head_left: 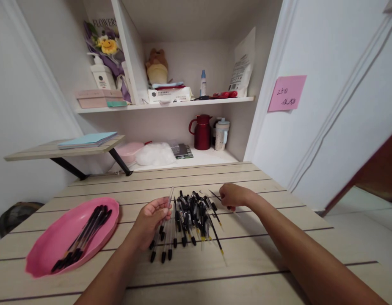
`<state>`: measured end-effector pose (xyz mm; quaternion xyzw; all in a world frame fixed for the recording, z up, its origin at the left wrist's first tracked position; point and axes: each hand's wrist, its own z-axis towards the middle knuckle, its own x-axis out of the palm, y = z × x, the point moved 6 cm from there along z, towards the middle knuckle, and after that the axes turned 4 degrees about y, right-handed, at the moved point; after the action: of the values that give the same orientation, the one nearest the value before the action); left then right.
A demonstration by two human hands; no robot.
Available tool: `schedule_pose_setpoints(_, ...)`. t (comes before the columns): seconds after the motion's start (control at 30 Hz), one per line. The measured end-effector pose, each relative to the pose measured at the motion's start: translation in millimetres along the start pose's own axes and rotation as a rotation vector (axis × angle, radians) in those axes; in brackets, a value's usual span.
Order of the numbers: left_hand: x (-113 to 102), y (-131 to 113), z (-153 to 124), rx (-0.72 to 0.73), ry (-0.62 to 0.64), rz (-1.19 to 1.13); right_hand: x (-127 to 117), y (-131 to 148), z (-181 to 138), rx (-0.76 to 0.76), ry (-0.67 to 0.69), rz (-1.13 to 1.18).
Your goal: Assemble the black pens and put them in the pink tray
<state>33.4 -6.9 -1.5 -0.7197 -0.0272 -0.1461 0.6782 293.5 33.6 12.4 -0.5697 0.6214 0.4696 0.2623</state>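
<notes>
Wooden desk (247, 254) under white shelves. Our left hand (150, 222) pinches a clear pen barrel (169, 199) upright, grip closed on it. Our right hand (231, 195) curls shut at the far right of the pen parts pile (191, 218), holding a thin refill (215, 195). Finished pens (83, 237) sit apart in the pink tray (50, 250), near left.

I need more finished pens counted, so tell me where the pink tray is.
In the head view, the pink tray sits on the wooden table at lower left, left of the left hand and the pen pile.
</notes>
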Motion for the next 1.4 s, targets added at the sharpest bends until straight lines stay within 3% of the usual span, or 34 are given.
schedule_pose_setpoints(0.1,3,0,-2,-0.016,0.024,-0.022,-10,-3,1,-0.043,-0.114,0.194)
schedule_pose_setpoints(0.2,10,0,-6,-0.058,0.071,0.017,-14,4,2,-0.177,-0.211,0.496)
schedule_pose_setpoints(0.37,28,3,-16,-0.097,0.171,0.099,-17,34,-7,-0.5,-0.255,1.166)
schedule_pose_setpoints(0.5,37,7,-20,-0.106,0.218,0.114,-18,50,-16,-0.623,-0.296,1.445)
schedule_pose_setpoints(0.9,37,4,-19,-0.069,0.258,0.129,-11,65,-20,-0.683,-0.233,1.475)
schedule_pose_setpoints(1.13,37,7,-19,-0.077,0.25,0.14,-8,72,-26,-0.667,-0.23,1.324)
schedule_pose_setpoints(1.4,42,9,-20,-0.093,0.286,0.042,8,88,-28,-0.625,-0.118,1.177)
